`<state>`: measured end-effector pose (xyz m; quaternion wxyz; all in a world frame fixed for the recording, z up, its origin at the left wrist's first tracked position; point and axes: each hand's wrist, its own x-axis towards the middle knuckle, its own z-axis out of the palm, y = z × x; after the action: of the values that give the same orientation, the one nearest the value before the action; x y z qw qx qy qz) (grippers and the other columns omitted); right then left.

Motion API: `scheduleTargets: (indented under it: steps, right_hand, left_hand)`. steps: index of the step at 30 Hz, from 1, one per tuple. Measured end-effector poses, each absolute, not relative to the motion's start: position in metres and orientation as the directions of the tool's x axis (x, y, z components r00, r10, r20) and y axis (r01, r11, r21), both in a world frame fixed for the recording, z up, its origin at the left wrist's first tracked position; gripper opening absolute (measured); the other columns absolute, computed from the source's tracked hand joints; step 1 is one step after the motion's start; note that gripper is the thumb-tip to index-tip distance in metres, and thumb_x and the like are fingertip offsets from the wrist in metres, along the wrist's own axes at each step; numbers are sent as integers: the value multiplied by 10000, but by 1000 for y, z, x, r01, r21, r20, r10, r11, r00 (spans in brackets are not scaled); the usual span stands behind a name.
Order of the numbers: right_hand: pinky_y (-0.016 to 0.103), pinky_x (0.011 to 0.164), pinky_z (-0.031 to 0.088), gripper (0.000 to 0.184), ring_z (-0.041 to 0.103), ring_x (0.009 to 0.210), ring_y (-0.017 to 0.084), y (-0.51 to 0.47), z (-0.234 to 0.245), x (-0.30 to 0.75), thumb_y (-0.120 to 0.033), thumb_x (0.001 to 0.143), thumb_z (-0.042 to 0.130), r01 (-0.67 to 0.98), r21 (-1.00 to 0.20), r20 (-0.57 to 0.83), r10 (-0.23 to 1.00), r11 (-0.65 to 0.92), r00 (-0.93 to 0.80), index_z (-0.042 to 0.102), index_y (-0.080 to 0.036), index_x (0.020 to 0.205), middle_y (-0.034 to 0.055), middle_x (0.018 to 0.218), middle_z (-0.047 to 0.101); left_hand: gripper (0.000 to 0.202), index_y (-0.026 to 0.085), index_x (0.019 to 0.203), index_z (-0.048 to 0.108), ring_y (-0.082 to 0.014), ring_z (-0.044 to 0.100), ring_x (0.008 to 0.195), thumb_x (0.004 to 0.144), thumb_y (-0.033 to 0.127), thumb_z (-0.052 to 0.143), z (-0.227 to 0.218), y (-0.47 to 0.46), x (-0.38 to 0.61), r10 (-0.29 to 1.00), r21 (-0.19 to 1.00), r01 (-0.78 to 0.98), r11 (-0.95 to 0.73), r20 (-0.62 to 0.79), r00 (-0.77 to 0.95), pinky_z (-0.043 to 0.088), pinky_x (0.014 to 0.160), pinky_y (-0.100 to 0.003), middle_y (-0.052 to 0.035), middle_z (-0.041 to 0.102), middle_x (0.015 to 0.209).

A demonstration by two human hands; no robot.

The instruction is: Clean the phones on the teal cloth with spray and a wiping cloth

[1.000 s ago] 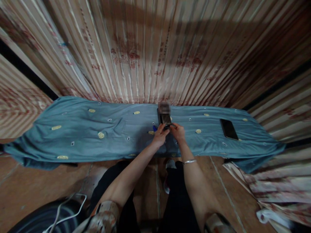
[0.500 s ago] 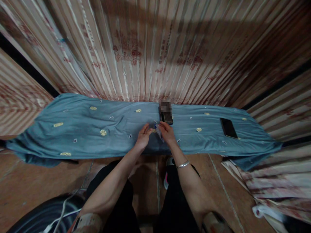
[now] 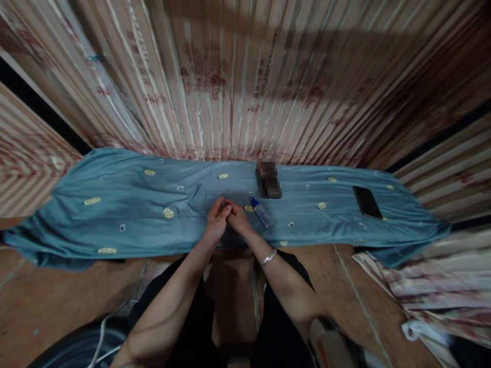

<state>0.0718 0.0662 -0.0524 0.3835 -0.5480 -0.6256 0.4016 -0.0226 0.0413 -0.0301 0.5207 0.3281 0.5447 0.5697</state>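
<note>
A long blue cloth with yellow and white patches covers a low table. My left hand and my right hand lie side by side on its middle, fingertips touching, fingers curled onto the fabric. Whether they pinch anything is hidden. A small blue-capped bottle lies on the cloth just right of my right hand. Behind the bottle stands a dark device, partly blurred.
A black phone lies flat toward the cloth's right end. Striped curtains hang behind the table. My dark-trousered legs and a brown floor are below; a white cable trails at lower left.
Both hands left the dark device and moved left and toward me, coming together on the cloth. The small bottle, held by the right hand half a second ago, now lies free on the cloth.
</note>
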Motion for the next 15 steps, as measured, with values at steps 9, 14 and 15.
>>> scheduleTargets:
  steps: [9, 14, 15]
  right_hand:
    - [436, 1160, 493, 420, 667, 1322, 283, 58, -36, 79, -135, 940, 564, 571, -778, 167, 963, 260, -211, 703, -222, 1326, 117, 1377, 731]
    - [487, 1189, 475, 469, 639, 1354, 303, 60, -19, 107, -212, 952, 603, 622, -739, 270, 960, 258, -78, 631, -184, 1420, 157, 1437, 682]
    - [471, 1155, 510, 471, 662, 1323, 297, 61, -14, 118, -221, 955, 606, 638, -731, 280, 959, 243, -45, 625, -186, 1425, 154, 1416, 695]
  left_hand:
    - [438, 188, 1225, 730, -272, 482, 1504, 788, 218, 735, -21, 42, -22, 959, 992, -91, 85, -106, -263, 308, 1281, -389, -136, 598, 1543]
    - [553, 198, 1386, 633, -277, 393, 1566, 841, 253, 713, -17, 44, -21, 963, 992, 121, 34, 0, -268, 155, 1331, -461, -155, 461, 1658]
    - [579, 214, 1413, 612, -289, 372, 1576, 846, 276, 715, -18, 45, -21, 964, 988, 151, 22, 19, -264, 153, 1329, -489, -147, 440, 1673]
